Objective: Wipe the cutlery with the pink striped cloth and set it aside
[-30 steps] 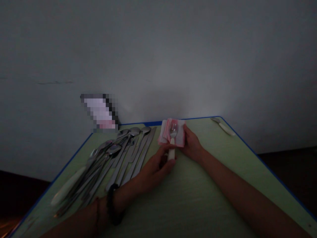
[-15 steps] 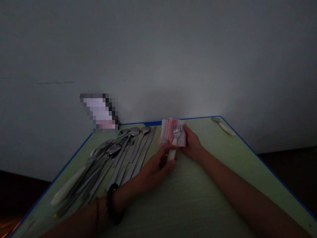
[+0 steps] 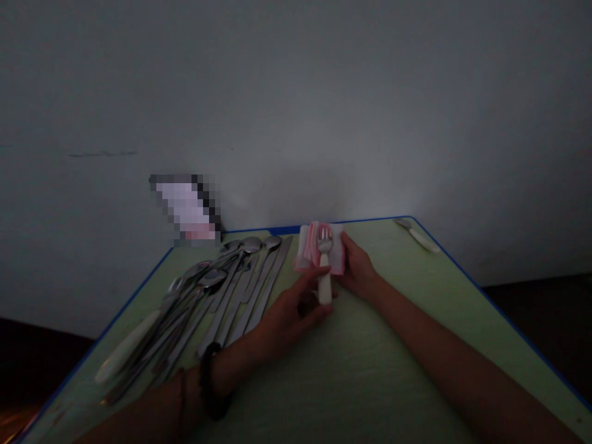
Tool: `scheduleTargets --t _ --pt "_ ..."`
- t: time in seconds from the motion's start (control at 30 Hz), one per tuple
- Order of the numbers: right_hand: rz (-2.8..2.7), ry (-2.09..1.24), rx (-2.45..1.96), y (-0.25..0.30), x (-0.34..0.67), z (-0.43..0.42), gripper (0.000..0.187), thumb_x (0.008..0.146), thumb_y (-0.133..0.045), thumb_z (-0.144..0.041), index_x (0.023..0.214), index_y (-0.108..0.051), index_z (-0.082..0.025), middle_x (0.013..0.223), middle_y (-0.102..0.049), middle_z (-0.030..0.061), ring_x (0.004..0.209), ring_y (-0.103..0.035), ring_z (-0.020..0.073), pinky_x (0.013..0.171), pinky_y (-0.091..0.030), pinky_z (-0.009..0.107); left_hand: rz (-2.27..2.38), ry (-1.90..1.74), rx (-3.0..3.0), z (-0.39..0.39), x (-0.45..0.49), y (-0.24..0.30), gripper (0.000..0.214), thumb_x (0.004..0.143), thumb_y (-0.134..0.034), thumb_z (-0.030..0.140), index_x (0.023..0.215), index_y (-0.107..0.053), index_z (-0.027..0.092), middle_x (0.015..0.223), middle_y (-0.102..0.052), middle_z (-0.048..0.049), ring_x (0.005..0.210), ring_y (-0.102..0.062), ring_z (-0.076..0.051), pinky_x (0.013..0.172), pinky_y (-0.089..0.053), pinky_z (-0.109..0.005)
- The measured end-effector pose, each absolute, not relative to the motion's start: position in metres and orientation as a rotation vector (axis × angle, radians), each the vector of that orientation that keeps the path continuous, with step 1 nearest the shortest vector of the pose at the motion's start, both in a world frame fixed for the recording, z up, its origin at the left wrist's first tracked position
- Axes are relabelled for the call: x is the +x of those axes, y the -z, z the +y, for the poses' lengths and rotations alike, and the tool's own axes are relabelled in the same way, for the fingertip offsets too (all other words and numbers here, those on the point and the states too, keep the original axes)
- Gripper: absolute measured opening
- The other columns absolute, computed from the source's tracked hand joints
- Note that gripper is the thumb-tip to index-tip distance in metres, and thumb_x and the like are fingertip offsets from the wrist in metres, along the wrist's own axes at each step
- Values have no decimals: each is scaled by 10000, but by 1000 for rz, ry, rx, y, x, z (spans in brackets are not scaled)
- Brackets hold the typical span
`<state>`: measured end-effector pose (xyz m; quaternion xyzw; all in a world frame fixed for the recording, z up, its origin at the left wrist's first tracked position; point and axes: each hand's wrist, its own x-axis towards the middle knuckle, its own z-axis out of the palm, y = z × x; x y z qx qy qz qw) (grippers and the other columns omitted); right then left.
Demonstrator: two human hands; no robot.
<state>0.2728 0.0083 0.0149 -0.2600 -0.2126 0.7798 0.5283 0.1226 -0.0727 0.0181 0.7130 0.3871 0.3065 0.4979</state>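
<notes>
A fork (image 3: 325, 271) with a pale handle and metal tines points away from me near the middle of the table. My left hand (image 3: 296, 308) grips its handle, with fingers curled round it. Behind the tines is a folded pink and white cloth (image 3: 305, 250), and my right hand (image 3: 359, 265) is closed on the cloth's right side. My right fingertips are partly hidden behind the cloth. Left of my left hand lies a pile of metal spoons, forks and knives, with a spoon (image 3: 274, 242) near its far right side.
On the green table (image 3: 416, 308) with a blue edge, another pale-handled utensil (image 3: 419, 237) lies at the far right corner. A blurred-out rectangular object (image 3: 185, 206) leans on the wall at the far left. The wall (image 3: 296, 111) rises right behind the table.
The fork has turned from tilted to nearly straight, its tines shifting slightly left. The cloth has moved a little left; both hands keep almost the same place.
</notes>
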Motion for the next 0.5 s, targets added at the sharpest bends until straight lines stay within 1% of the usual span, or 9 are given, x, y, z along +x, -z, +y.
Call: scheduleTargets --t 0.1,0.2,0.3,0.4,0.5 --pt "-505 -1893 -665 -15 273 7 358 922 -348 -362 980 -616 -131 813 -699 57 871 -641 184 904 -457 337 985 -772 1722 -71 122 -18 532 868 -512 270 1355 -300 234 926 -599 -29 690 -549 -109 631 -465 -249" --pt "-501 -1870 -649 -15 273 7 378 924 -335 -372 982 -618 -128 810 -699 61 855 -644 183 888 -465 333 1006 -703 1797 -74 122 -19 453 860 -520 288 1294 -400 232 812 -570 6 644 -523 -103 573 -428 -223" --pt "-488 -1835 -641 -16 272 8 378 924 -336 -366 973 -621 -123 783 -695 60 833 -648 184 875 -474 332 972 -627 1864 -78 122 -21 380 840 -547 287 1210 -481 232 802 -560 13 637 -505 -98 570 -414 -219" --pt "-485 -1840 -670 -15 272 8 376 929 -326 -355 972 -619 -124 765 -693 53 816 -650 182 873 -478 335 971 -666 1849 -78 123 -23 374 842 -541 278 1206 -469 231 822 -555 8 656 -505 -100 584 -417 -221" --pt "-513 -1853 -696 -14 273 8 384 930 -323 -368 980 -616 -125 775 -697 50 796 -651 181 864 -485 342 1041 -772 1775 -75 124 -22 391 877 -479 280 1258 -406 224 772 -531 18 624 -488 -94 560 -404 -211"
